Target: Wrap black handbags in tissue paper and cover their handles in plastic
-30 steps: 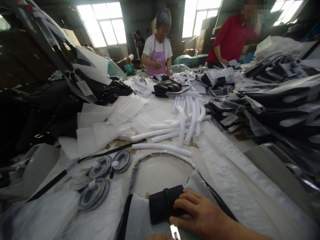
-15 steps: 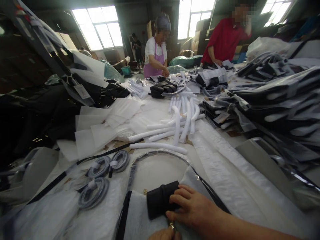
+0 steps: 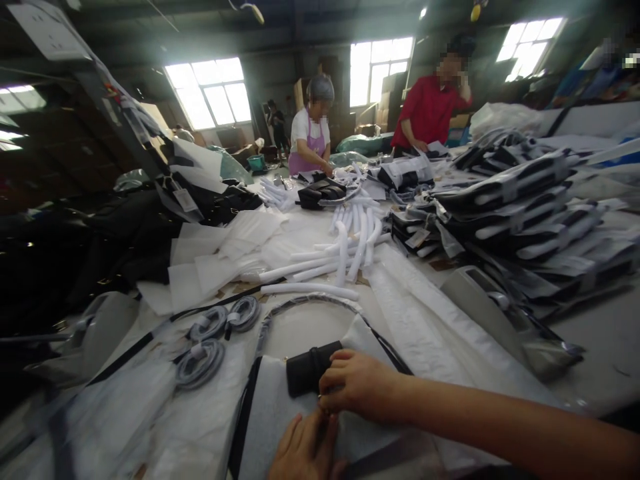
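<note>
In front of me lies a handbag (image 3: 273,420) with pale covering sheet, black edges and a plastic-wrapped handle (image 3: 315,298) arched away from me. A folded black leather-like piece (image 3: 307,369) rests on top of it. My right hand (image 3: 363,387) bends over the right end of this piece, its fingertips closed around a small gold metal fitting (image 3: 321,398). Just below, my left hand (image 3: 303,447) meets the right fingertips, thumb and fingers drawn together. What the left fingers grip is hidden.
Coiled wrapped straps (image 3: 200,363) lie left of the bag. White foam tubes (image 3: 310,290) and translucent sheets (image 3: 205,273) spread beyond it. Wrapped bags (image 3: 505,193) are stacked at right, near a grey tape dispenser (image 3: 473,313). Two people work across the table.
The view has tilted up and shifted. My left hand has come further into view, up against the right fingertips. The black piece lies flatter, and the right hand remains at its end.
</note>
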Available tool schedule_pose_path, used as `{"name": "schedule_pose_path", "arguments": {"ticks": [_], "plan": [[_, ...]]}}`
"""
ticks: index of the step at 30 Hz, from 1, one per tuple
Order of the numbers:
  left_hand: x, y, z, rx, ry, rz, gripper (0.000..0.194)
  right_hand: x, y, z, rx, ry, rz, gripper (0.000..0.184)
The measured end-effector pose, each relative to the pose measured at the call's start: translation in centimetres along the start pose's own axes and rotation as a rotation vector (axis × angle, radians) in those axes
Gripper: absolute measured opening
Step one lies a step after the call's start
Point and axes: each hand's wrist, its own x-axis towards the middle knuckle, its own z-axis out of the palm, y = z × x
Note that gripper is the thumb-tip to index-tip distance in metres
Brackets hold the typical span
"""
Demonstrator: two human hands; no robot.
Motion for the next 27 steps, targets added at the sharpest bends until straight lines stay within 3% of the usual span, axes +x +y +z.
{"name": "schedule_pose_path", "arguments": {"ticks": [8, 14, 17, 20, 23, 27], "plan": [[0.6, 0.7, -2.4, -0.096, -0.127, -0.107, 0.045, 2.5, -0.7, -0.8, 0.040, -0.177, -0.025, 0.003], [1.7, 1.2, -4.2, -0.208, -0.181, -0.184, 0.046, 2.7, -2.3, -1.0, 0.006, -0.145, 0.194, 0.008], [1.8, 1.3, -4.4, -0.217, -0.155, -0.201, 0.042, 0.6, -4.1, -2.0, -0.014, -0.067, 0.320, 0.015], [1.5, 0.8, -4.3, -0.061, -0.035, -0.134, 0.040, -3.1, -5.8, -2.3, -0.032, 0.044, 0.324, 0.036], [0.9, 0.0, -3.7, 0.203, 0.067, -0.029, 0.046, -6.8, -6.2, -0.6, -0.061, 0.077, 0.235, 0.067], [-0.5, -0.7, -1.6, 0.356, 0.103, 0.106, 0.047, -9.3, -5.3, 2.6, -0.158, 0.070, 0.239, 0.070]]}}
